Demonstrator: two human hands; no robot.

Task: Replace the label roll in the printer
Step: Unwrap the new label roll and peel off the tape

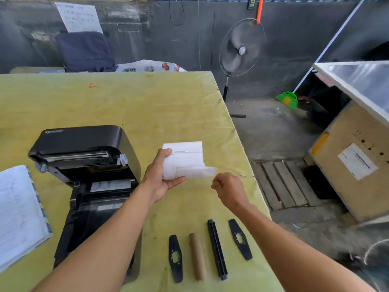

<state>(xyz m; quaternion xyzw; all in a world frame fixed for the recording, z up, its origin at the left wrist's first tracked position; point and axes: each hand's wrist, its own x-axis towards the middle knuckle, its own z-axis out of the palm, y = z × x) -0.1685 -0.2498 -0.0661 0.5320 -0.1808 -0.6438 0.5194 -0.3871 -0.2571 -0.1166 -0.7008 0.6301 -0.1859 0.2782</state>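
Observation:
The black label printer (pixel 88 165) sits on the yellow-green table (pixel 147 106) at the left, its lid raised and its bay exposed. My left hand (pixel 160 178) holds a white label roll (pixel 185 159) above the table, thumb and fingers curled round its left end. A loose paper flap hangs off the roll's right side. My right hand (pixel 228 189) hovers just right of that flap with fingers curled; whether it touches the flap is unclear. Near the front edge lie a brown cardboard core (pixel 196 256), a black spindle bar (pixel 216 248) and two black flat guide plates (pixel 175 258) (pixel 240 239).
A white stack of paper (pixel 19 213) lies at the table's left edge. Off the right edge are a standing fan (pixel 240 49), a wooden pallet (pixel 284 184) on the floor and a large cardboard box (pixel 347 169). A dark bag (pixel 86 51) rests beyond the table.

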